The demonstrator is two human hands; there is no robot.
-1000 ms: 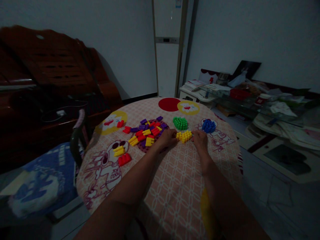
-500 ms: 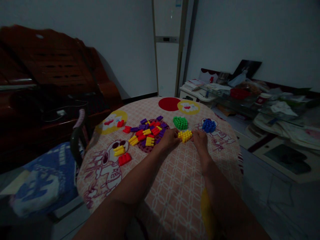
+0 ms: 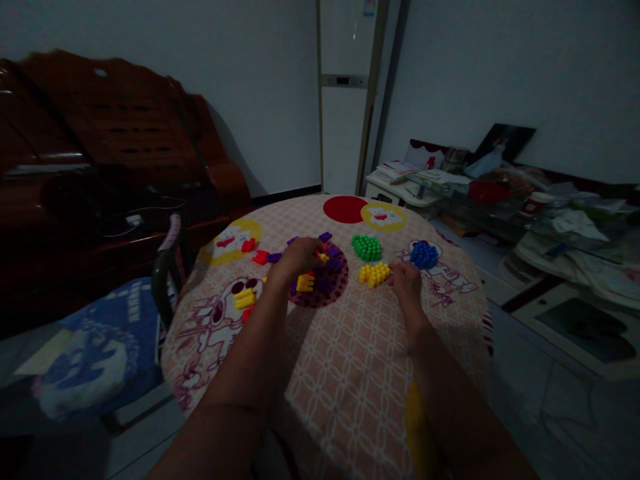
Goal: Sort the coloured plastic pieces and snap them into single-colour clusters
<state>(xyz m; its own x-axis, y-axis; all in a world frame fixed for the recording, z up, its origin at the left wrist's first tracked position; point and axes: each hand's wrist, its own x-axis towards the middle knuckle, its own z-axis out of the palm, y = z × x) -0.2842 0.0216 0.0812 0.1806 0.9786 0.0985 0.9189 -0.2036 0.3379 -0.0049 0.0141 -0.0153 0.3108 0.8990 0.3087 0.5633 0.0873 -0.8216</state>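
My left hand (image 3: 303, 257) is over the pile of plastic building blocks, fingers curled down among the pieces. A small yellow block (image 3: 324, 257) shows by its fingertips; whatever the fingers grip is hidden. My right hand (image 3: 406, 281) rests on the table with its fingers closed at the right end of a cluster of knobbly yellow blocks (image 3: 374, 274). Just behind that cluster sits a green block cluster (image 3: 367, 247). A blue block cluster (image 3: 425, 255) lies beyond my right hand. Purple blocks (image 3: 334, 259) and another yellow block (image 3: 305, 283) surround my left hand.
The round table has a patterned cloth (image 3: 350, 360). Loose red blocks (image 3: 249, 245) and yellow blocks (image 3: 245, 298) lie on its left side. A chair (image 3: 170, 267) stands at the left, a wooden sofa (image 3: 125, 133) behind it. A cluttered glass stand (image 3: 500, 200) is at the right.
My left hand has left the yellow cluster and moved left onto the block pile. My right hand stays by the cluster. The whole view has shifted slightly.
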